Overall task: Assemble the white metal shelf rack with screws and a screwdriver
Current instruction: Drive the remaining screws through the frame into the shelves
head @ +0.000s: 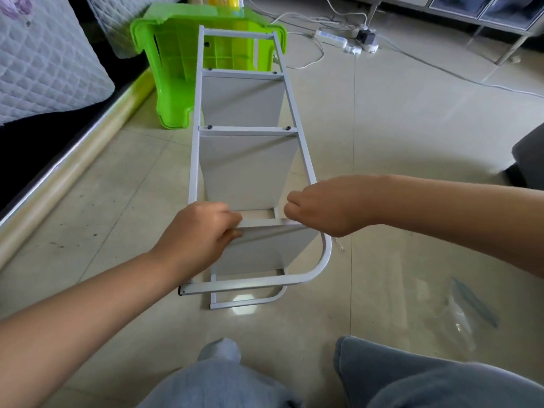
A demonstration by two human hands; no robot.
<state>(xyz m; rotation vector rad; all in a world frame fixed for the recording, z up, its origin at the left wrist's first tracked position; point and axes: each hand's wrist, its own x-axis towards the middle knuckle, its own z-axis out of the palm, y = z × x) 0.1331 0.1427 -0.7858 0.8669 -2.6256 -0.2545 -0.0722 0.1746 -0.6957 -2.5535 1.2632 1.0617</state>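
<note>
I have the white shelf rack (247, 160) lying on its side on the tiled floor (397, 148), running from the middle of the frame up toward the top, where its far end leans against a green plastic stool (173, 69) in the upper left. Two shelf panels further up look already fixed, with dark screw heads (210, 126) showing at their crossbars. I judge I am now seating the nearest shelf panel (265, 248), just below centre, against the side frame. My left hand (197, 237) grips the panel's upper edge at its left end, fingers curled round it. My right hand (321, 207) is closed at the right end, where the panel meets the rail; it seems to pinch the edge or something small there, but I cannot tell whether it holds a screw. No screwdriver is in view. The next move, I think, calls for lining the panel's holes up with the rail's, holding it square, then getting a screw started. A clear plastic bag (468, 307) lies on the floor at lower right, a power strip (331, 37) with cables at the top. I can read no brand, label or writing anywhere.
</note>
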